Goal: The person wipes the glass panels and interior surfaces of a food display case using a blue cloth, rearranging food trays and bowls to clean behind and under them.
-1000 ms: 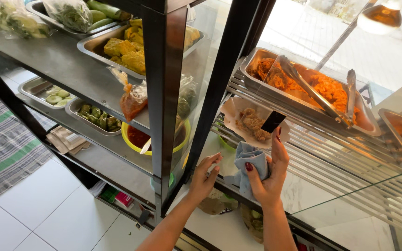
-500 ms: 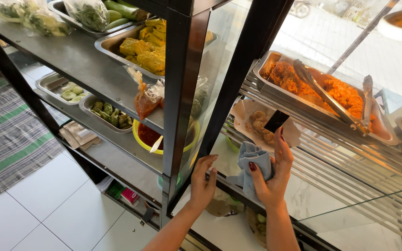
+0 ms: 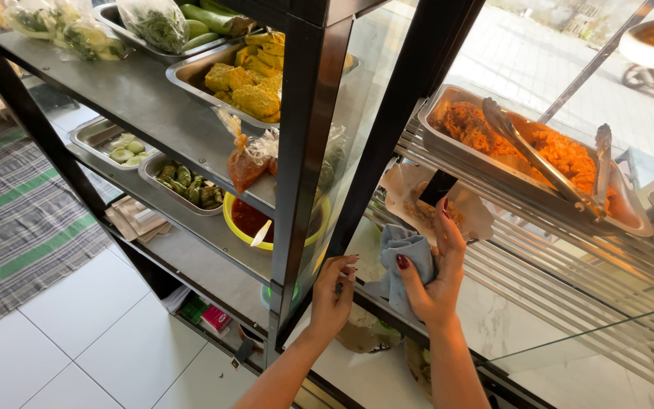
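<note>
My right hand (image 3: 434, 276) presses a crumpled blue-grey cloth (image 3: 400, 261) flat against the glass pane (image 3: 509, 318) of a food display case. My left hand (image 3: 332, 297) rests on the black metal frame post (image 3: 376, 151) at the pane's lower edge, fingers curled around the frame. Behind the glass a steel tray of orange fried food (image 3: 554, 155) holds metal tongs (image 3: 539, 163). A paper sheet with fried pieces (image 3: 425, 201) lies on the slatted shelf just above my right hand.
Open shelves at left carry steel trays of yellow fried pieces (image 3: 247, 87), green vegetables (image 3: 187, 185) and cucumber slices (image 3: 126, 148), a tied bag of red sauce (image 3: 247, 163) and a yellow bowl (image 3: 255, 223). A striped mat (image 3: 9, 220) lies on white floor tiles.
My left hand has moved from hovering with spread fingers to gripping the frame edge. My right hand with the cloth has stayed on the glass, shifting slightly. The view has drifted right.
</note>
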